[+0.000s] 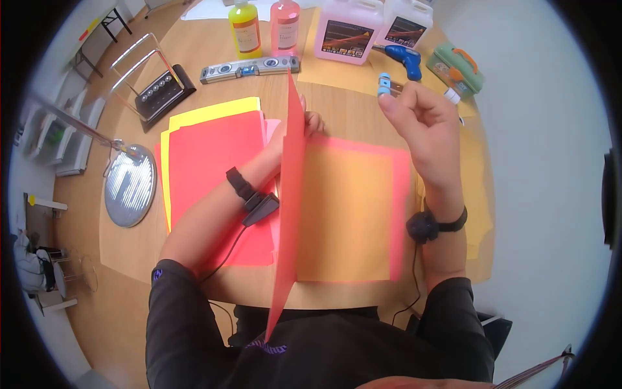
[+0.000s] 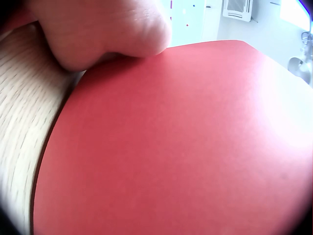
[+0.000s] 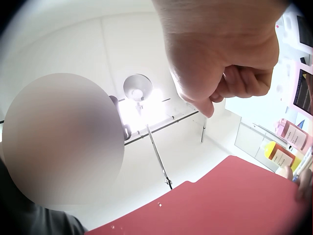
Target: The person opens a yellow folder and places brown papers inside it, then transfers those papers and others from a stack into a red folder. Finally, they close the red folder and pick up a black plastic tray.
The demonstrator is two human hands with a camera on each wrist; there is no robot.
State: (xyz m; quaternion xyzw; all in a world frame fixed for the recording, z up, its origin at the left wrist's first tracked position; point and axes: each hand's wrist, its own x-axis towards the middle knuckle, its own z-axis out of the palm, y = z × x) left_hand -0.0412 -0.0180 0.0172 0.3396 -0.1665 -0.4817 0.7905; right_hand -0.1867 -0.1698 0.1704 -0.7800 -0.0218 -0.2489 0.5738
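Note:
A red file folder [image 1: 293,162] stands on edge, nearly upright, over the middle of the table. My left hand [image 1: 313,123] grips its far end, the fingers showing on the right side and the rest of the hand partly hidden behind the sheet. Up close in the left wrist view, the hand [image 2: 107,34] sits at the folder's edge beside the wood. To the right, my right hand [image 1: 424,129] is raised with its fingers curled in; the right wrist view shows nothing held in it. Under the upright folder's right side lies an orange-yellow sheet [image 1: 346,214] with a pink-red border.
Red and yellow folders [image 1: 217,175] are stacked on the left. A level [image 1: 249,69], bottles [image 1: 245,32], pink jugs [image 1: 346,29], a blue tool [image 1: 405,61] and a green case [image 1: 457,71] stand along the back. A Newton's cradle [image 1: 162,97] and round lamp base [image 1: 129,188] are left.

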